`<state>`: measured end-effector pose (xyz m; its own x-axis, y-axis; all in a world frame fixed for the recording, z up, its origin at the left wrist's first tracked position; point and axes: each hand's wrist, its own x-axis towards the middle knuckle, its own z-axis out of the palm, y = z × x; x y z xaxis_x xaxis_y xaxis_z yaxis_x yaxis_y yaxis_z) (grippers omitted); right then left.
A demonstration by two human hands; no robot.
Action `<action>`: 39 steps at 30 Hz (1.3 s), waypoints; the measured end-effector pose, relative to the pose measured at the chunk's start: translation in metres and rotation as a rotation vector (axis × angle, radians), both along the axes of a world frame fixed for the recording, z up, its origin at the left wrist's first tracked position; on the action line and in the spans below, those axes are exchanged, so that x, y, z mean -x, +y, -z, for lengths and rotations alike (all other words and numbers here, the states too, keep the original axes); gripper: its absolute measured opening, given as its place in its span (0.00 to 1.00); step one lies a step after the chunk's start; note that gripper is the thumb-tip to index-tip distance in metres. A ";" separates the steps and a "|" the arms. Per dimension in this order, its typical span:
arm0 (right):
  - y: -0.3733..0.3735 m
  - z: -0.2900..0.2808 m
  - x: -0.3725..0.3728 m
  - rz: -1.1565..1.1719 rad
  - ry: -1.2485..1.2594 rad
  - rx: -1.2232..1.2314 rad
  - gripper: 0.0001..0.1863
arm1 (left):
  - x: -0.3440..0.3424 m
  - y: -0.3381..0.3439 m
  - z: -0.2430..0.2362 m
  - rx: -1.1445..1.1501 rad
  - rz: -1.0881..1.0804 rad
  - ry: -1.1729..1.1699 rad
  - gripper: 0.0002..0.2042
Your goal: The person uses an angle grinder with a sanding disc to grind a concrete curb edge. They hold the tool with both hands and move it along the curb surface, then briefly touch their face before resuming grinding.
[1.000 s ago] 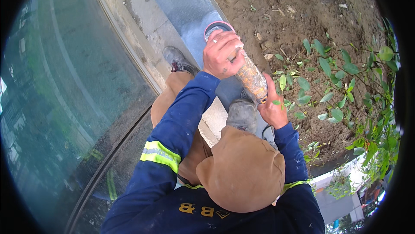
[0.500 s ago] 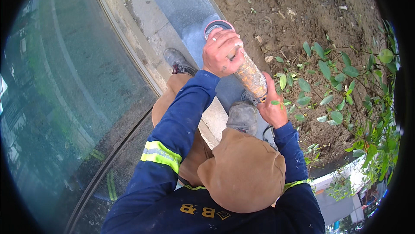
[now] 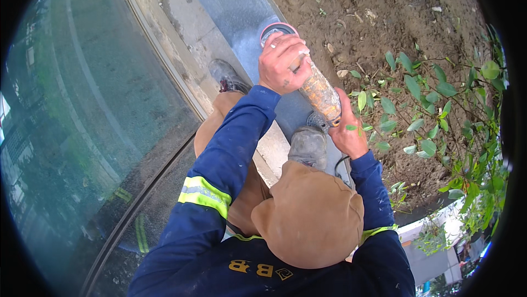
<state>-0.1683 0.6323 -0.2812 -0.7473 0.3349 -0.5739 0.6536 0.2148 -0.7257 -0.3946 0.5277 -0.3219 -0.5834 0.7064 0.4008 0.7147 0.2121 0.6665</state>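
Note:
An angle grinder (image 3: 317,91), its worn orange body crusted with pale dust, lies slantwise between my hands. My left hand (image 3: 284,62) is wrapped round its head end, just behind the round disc with a pink-red rim (image 3: 279,26). At the rear end, my right hand (image 3: 349,127) grips the body from its right side, its fingers partly hidden. Beneath the disc is a blue-grey stone ledge (image 3: 228,1); pale dust hazes the surface to the disc's left. Whether the disc touches the stone cannot be made out.
A dark glass pane (image 3: 82,105) rises along the left. One boot (image 3: 225,75) stands by the kerb, the other boot (image 3: 308,146) below the grinder. Bare soil (image 3: 351,28) lies to the right, with a leafy shrub (image 3: 428,105) reaching near my right hand. A dark cord (image 3: 341,162) runs beside it.
The grinder and both hands have shifted very slightly toward the far side. My grip on it is the same.

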 end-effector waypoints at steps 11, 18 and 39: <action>-0.004 -0.006 -0.018 -0.002 -0.026 -0.024 0.47 | -0.023 -0.007 -0.005 0.014 -0.012 -0.012 0.09; -0.009 0.001 -0.019 -0.063 0.027 -0.029 0.46 | -0.023 -0.020 -0.006 0.057 -0.028 -0.010 0.08; -0.013 0.000 -0.029 -0.129 -0.054 -0.108 0.46 | -0.034 -0.028 -0.006 0.060 -0.043 0.001 0.08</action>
<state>-0.1398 0.6197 -0.2816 -0.7568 0.3007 -0.5805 0.6534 0.3741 -0.6581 -0.3606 0.4998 -0.3159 -0.6132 0.7038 0.3587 0.7047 0.2823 0.6509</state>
